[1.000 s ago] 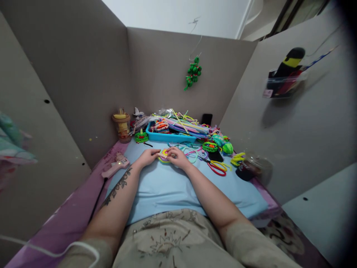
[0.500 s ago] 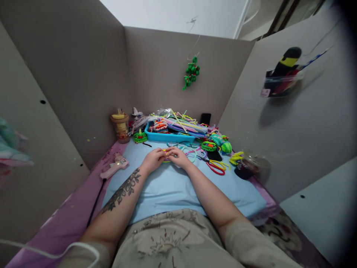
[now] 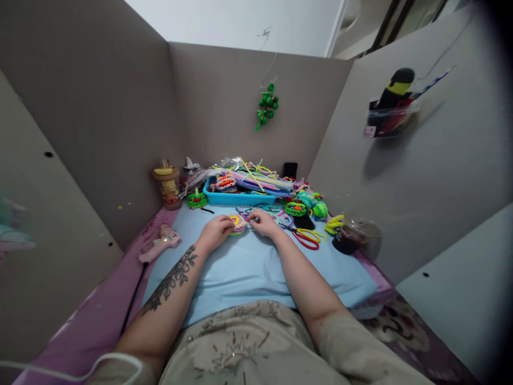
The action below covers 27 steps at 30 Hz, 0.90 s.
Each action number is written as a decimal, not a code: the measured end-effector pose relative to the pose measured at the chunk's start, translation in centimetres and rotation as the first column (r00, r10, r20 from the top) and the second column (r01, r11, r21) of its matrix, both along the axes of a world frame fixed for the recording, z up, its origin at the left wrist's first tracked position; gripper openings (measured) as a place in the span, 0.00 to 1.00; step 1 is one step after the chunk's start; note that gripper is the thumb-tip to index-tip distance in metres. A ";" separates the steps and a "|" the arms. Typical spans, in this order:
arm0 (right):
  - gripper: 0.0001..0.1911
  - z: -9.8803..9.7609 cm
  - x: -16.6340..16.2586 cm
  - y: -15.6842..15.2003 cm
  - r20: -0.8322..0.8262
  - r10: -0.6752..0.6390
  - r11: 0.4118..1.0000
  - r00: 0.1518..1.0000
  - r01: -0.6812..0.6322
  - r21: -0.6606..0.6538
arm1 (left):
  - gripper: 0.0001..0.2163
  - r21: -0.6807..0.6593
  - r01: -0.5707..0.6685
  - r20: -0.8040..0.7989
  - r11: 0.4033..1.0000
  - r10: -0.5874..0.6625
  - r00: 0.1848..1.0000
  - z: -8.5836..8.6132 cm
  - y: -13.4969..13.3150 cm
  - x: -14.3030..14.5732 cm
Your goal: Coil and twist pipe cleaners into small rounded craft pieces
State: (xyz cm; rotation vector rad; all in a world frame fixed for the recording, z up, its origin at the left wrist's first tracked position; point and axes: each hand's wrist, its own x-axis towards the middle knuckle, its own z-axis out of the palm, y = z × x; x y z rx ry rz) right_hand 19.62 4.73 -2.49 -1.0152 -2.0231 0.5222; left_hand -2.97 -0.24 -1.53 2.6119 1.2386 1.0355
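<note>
A small coiled pipe-cleaner piece (image 3: pixel 237 222) in yellow, pink and green lies on the light blue mat (image 3: pixel 244 267). My left hand (image 3: pixel 215 231) grips its left side with curled fingers. My right hand (image 3: pixel 264 221) pinches its right side, fingers bent together. Both forearms reach forward over the mat, the left one tattooed.
A blue tray (image 3: pixel 240 197) heaped with pipe cleaners sits behind the hands, with green crafted pieces (image 3: pixel 295 209) and loose loops to the right. A pink glue gun (image 3: pixel 160 246) lies at left, a jar (image 3: pixel 166 184) in the corner, a dark cup (image 3: pixel 348 240) at right. Grey partition walls surround the desk.
The camera has shifted a little, so everything sits slightly left. My hands stay on the coiled piece, with the fingers shifting slightly around it.
</note>
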 end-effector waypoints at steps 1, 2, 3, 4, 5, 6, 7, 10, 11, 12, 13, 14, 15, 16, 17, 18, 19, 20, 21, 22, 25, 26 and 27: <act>0.05 -0.1 0.0 -0.1 0.057 0.030 0.999 0.998 -0.031 0.024 | 0.09 0.014 -0.001 -0.001 1.000 0.001 1.000 0.0 0.0 0.0; 0.05 -0.1 -0.1 -0.1 0.094 0.050 0.998 0.994 -0.054 0.040 | 0.08 0.033 -0.002 -0.005 0.999 0.002 1.000 0.0 0.0 -0.1; 0.05 -0.2 -0.2 -0.2 0.115 0.057 0.997 0.992 -0.063 0.052 | 0.08 0.057 -0.004 -0.013 0.998 0.005 1.000 0.1 0.0 -0.1; 0.04 -0.2 -0.3 -0.2 0.129 0.055 0.996 0.990 -0.063 0.063 | 0.08 0.083 -0.006 -0.025 0.997 0.008 1.000 0.1 0.0 -0.1; 0.04 -0.2 -0.5 -0.2 0.141 0.048 0.996 0.989 -0.059 0.073 | 0.07 0.109 -0.006 -0.037 0.994 0.010 0.999 0.2 -0.1 -0.2; 0.03 -0.2 -0.6 -0.2 0.150 0.040 0.995 0.988 -0.053 0.082 | 0.07 0.133 -0.004 -0.047 0.991 0.010 0.999 0.3 -0.1 -0.2; 0.03 -0.2 -0.8 -0.2 0.157 0.034 0.995 0.987 -0.048 0.087 | 0.07 0.152 0.000 -0.055 0.988 0.008 0.998 0.3 0.0 -0.3; 0.04 -0.2 -1.0 -0.1 0.162 0.023 0.995 0.987 -0.038 0.090 | 0.06 0.179 0.007 -0.062 0.984 0.004 0.998 0.4 0.0 -0.4; 0.04 -0.2 -1.1 -0.1 0.161 0.019 0.995 0.987 -0.034 0.090 | 0.06 0.180 0.008 -0.060 0.984 0.003 0.998 0.4 0.1 -0.5; 0.04 -0.3 -1.1 -0.1 0.161 0.014 0.996 0.987 -0.029 0.090 | 0.06 0.179 0.009 -0.055 0.984 0.001 0.998 0.3 0.1 -0.5; 0.04 -0.3 -1.2 -0.1 0.160 0.009 0.996 0.987 -0.023 0.089 | 0.06 0.177 0.011 -0.048 0.984 -0.003 0.999 0.2 0.1 -0.5; 0.04 -0.4 -1.2 -0.1 0.156 0.004 0.996 0.988 -0.018 0.086 | 0.06 0.172 0.016 -0.040 0.985 -0.009 0.999 0.2 0.2 -0.5; 0.05 -0.4 -1.2 -0.1 0.146 0.004 0.997 0.989 -0.016 0.080 | 0.06 0.164 0.021 -0.031 0.986 -0.016 0.999 0.1 0.2 -0.5; 0.08 -0.5 -1.3 -0.2 0.133 0.012 0.997 0.991 -0.022 0.072 | 0.06 0.153 0.026 -0.023 0.988 -0.022 0.999 0.0 0.3 -0.5; 0.12 -0.5 -1.3 -0.2 0.116 0.028 0.997 0.993 -0.036 0.062 | 0.06 0.140 0.033 -0.016 0.990 -0.031 0.999 -0.1 0.3 -0.5; 0.16 -0.6 -1.4 -0.3 0.097 0.051 0.997 0.994 -0.056 0.052 | 0.07 0.127 0.041 -0.010 0.991 -0.040 0.999 -0.2 0.3 -0.5; 0.20 -0.6 -1.5 -0.4 0.080 0.078 0.996 0.994 -0.082 0.042 | 0.07 0.115 0.049 -0.006 0.992 -0.049 0.999 -0.2 0.4 -0.5; 0.23 -0.6 -1.6 -0.4 0.065 0.107 0.993 0.992 -0.109 0.034 | 0.07 0.106 0.056 -0.004 0.993 -0.056 0.998 -0.3 0.4 -0.5; 0.26 -0.6 -1.7 -0.5 0.055 0.135 0.990 0.989 -0.137 0.027 | 0.07 0.100 0.059 -0.007 0.993 -0.059 0.998 -0.3 0.4 -0.5; 0.28 -0.6 -1.8 -0.5 0.047 0.159 0.987 0.986 -0.160 0.023 | 0.08 0.098 0.058 -0.013 0.993 -0.057 0.998 -0.2 0.4 -0.6; 0.30 -0.4 -2.1 -0.6 0.018 0.205 0.979 0.979 -0.205 0.013 | 0.08 0.110 0.024 -0.031 0.994 -0.020 0.999 -0.1 0.4 -0.8; 0.28 -0.4 -2.0 -0.7 0.003 0.214 0.977 0.977 -0.214 0.006 | 0.09 0.116 0.012 -0.035 0.993 -0.008 0.999 -0.1 0.4 -0.9; 0.26 -0.4 -2.0 -0.7 -0.015 0.222 0.975 0.975 -0.222 -0.003 | 0.09 0.121 0.004 -0.039 0.993 0.000 0.999 -0.1 0.5 -1.0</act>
